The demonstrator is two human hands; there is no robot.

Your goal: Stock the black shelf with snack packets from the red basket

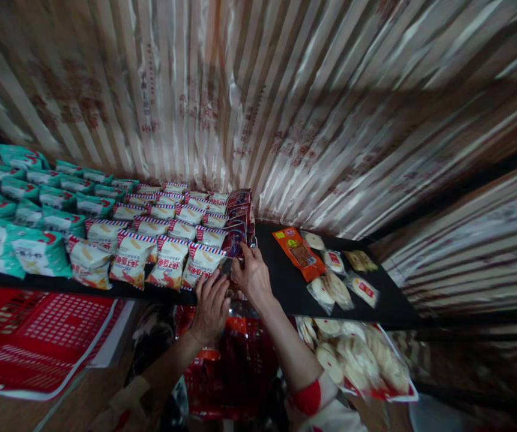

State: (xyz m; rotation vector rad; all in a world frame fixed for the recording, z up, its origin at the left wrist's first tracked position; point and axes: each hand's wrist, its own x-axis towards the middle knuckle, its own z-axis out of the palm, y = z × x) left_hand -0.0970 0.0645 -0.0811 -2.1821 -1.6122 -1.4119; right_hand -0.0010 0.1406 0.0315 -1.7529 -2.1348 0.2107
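My left hand [211, 306] rests at the front edge of a black shelf [280, 282], fingers bent against a dark red snack packet [235, 237] and a white packet [202, 264]. Beside it, my right hand [253, 273] has its fingers pinched on the front dark red packet of a row standing upright. To the left lie rows of white packets with red and blue stripes [150, 240], and further left green packets [28, 210].
An orange packet [298, 252] and clear bags of round pastries [330, 288] lie on the shelf's right part. A red basket [231, 360] sits below my arms. A big clear bag of pastries [357, 360] hangs lower right. Striped plastic sheeting [258, 90] covers the wall.
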